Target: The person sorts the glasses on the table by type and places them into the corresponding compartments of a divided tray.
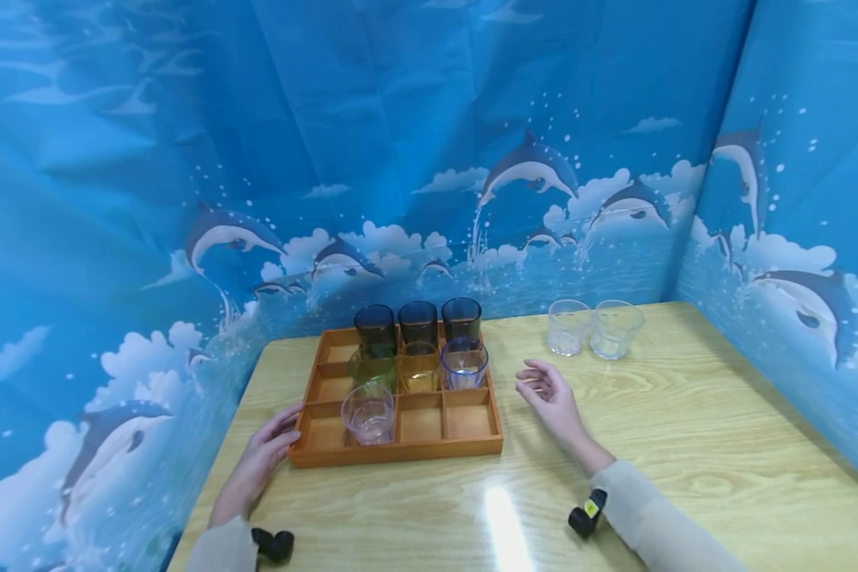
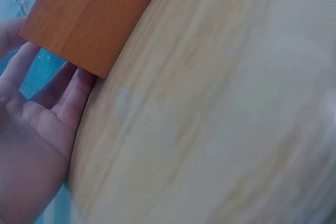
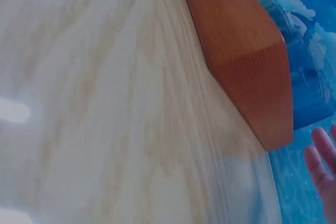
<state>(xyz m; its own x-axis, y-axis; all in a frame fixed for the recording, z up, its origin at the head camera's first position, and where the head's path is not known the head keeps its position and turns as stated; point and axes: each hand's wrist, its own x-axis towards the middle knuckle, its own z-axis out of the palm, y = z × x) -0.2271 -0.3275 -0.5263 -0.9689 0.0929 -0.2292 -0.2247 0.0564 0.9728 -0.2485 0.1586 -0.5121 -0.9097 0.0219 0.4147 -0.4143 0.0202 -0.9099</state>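
A wooden tray [image 1: 400, 454] with square compartments lies on the table. My left hand [image 1: 260, 457] is at its left side, fingertips against the frame near the front corner. In the tray's back row stand three dark glasses [image 1: 418, 324]. The middle row holds a green glass [image 1: 372, 371], an amber glass [image 1: 419, 371] and a blue-rimmed glass [image 1: 465, 367]. One clear glass [image 1: 369, 421] sits in the front row, second compartment from the left. My right hand [image 1: 554, 401] hovers right of the tray with loosely bent fingers, holding nothing.
Two clear glasses, one nearer the tray [image 1: 566, 330] and one farther right [image 1: 615, 332], stand side by side at the table's back right. Blue dolphin-print sheeting [image 1: 400, 159] walls in the wood-grain table [image 1: 686, 445] at the back and sides.
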